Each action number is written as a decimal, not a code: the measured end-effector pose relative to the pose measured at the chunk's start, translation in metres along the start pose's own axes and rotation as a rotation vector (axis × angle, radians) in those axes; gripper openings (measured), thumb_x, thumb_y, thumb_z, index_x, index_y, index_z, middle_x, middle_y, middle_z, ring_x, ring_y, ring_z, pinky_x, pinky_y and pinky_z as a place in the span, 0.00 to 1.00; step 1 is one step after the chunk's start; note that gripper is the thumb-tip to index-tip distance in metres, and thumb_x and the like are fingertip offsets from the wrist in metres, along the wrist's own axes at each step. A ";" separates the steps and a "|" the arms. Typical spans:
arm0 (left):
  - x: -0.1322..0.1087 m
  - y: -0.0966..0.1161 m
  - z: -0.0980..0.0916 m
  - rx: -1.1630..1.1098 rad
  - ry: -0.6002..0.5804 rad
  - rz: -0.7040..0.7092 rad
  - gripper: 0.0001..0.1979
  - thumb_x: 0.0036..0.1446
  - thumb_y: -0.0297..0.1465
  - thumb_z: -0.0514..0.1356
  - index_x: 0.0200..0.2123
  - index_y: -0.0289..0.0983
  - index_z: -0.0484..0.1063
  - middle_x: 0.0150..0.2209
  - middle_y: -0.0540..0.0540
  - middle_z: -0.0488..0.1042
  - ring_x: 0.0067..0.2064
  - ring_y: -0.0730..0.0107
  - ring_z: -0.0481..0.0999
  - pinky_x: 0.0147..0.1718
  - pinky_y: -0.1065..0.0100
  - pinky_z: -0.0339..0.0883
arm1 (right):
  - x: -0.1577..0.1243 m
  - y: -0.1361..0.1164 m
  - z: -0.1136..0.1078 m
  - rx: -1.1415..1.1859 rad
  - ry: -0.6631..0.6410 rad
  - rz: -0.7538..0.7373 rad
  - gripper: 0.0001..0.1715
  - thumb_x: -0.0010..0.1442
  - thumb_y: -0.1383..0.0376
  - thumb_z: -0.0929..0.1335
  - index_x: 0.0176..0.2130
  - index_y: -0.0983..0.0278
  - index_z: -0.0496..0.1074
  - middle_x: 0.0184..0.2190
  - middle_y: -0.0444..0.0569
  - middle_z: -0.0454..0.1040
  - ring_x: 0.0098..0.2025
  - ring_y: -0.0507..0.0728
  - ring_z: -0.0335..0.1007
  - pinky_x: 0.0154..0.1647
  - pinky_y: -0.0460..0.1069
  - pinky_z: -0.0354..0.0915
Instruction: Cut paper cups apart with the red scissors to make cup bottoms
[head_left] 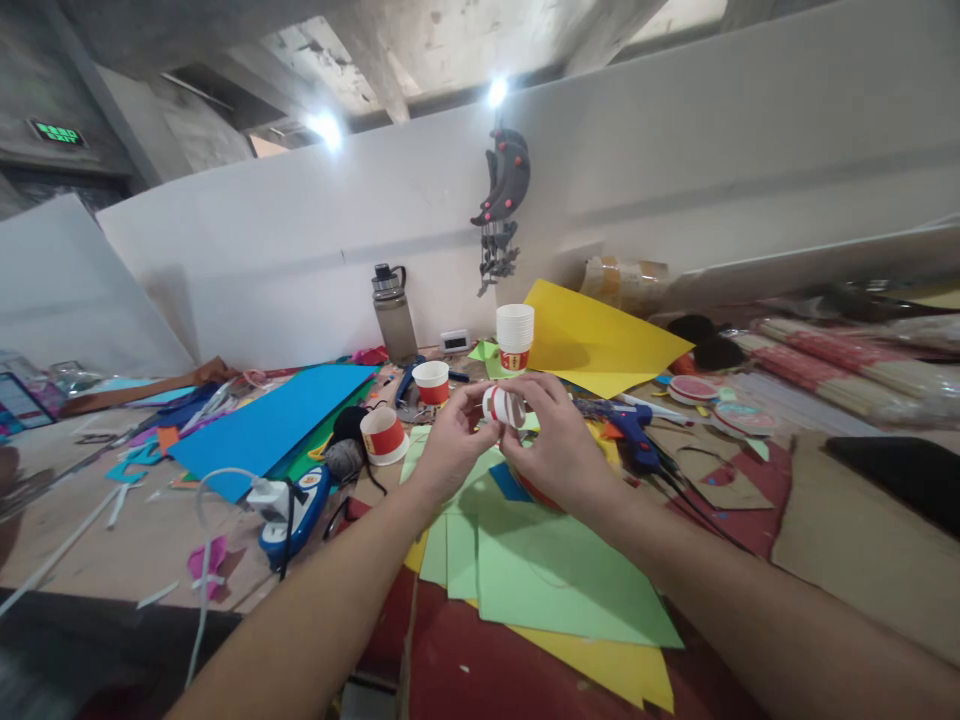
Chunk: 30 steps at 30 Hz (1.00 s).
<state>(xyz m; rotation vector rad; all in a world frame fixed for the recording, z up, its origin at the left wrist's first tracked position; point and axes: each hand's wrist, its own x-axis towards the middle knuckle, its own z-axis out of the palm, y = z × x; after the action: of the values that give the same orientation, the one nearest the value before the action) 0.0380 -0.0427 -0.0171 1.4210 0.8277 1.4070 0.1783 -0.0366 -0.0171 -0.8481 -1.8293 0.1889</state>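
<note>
Both hands' grip clamped on paper cup (504, 405); left hand (450, 440), right hand (559, 450); fingers hide rim.

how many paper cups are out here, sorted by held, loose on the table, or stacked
Held in both hands, left hand and right hand: 1 paper cup
Loose cups on the table: 2, one upright, one upside down
Stacks: 1 stack of cups, number of cups unclear
Total: 3 single cups plus 1 stack

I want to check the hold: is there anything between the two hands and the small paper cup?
Nothing visible. The left hand and the right hand both touch the small paper cup directly, holding it on its side above the green paper sheets.
</note>
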 end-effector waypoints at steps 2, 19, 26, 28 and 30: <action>0.000 0.001 0.001 0.023 0.024 -0.005 0.22 0.47 0.28 0.65 0.47 0.35 0.68 0.48 0.40 0.71 0.48 0.62 0.71 0.49 0.60 0.64 | 0.001 0.001 -0.002 0.014 -0.029 -0.007 0.24 0.50 0.72 0.66 0.48 0.61 0.66 0.46 0.54 0.67 0.51 0.60 0.63 0.52 0.58 0.63; 0.000 0.002 -0.003 0.072 -0.052 0.056 0.21 0.49 0.28 0.64 0.48 0.37 0.65 0.50 0.41 0.70 0.51 0.63 0.71 0.51 0.61 0.62 | 0.003 -0.001 -0.005 0.090 0.020 0.047 0.20 0.51 0.72 0.67 0.45 0.61 0.69 0.45 0.53 0.70 0.48 0.59 0.67 0.49 0.56 0.66; -0.001 0.001 -0.006 -0.065 -0.061 0.029 0.23 0.47 0.27 0.65 0.49 0.37 0.67 0.51 0.41 0.70 0.51 0.62 0.70 0.49 0.63 0.64 | 0.003 0.003 -0.007 0.075 0.002 -0.016 0.20 0.55 0.66 0.69 0.49 0.57 0.69 0.46 0.52 0.70 0.50 0.60 0.66 0.50 0.58 0.66; -0.002 0.001 -0.004 -0.178 -0.080 -0.034 0.24 0.48 0.27 0.65 0.50 0.37 0.67 0.48 0.41 0.72 0.47 0.64 0.73 0.45 0.64 0.68 | 0.002 0.005 -0.006 0.053 0.006 -0.041 0.22 0.55 0.65 0.70 0.50 0.57 0.69 0.47 0.52 0.69 0.50 0.60 0.65 0.51 0.59 0.65; -0.002 0.001 -0.003 -0.291 -0.060 -0.106 0.21 0.50 0.28 0.63 0.49 0.37 0.67 0.44 0.43 0.74 0.40 0.68 0.75 0.40 0.65 0.70 | 0.003 0.006 -0.007 0.043 0.010 -0.058 0.24 0.54 0.65 0.71 0.52 0.58 0.68 0.48 0.53 0.69 0.52 0.61 0.65 0.53 0.59 0.64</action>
<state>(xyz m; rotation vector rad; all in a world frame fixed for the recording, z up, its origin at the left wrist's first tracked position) 0.0351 -0.0444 -0.0167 1.1744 0.6219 1.3366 0.1863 -0.0320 -0.0155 -0.7638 -1.8314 0.1866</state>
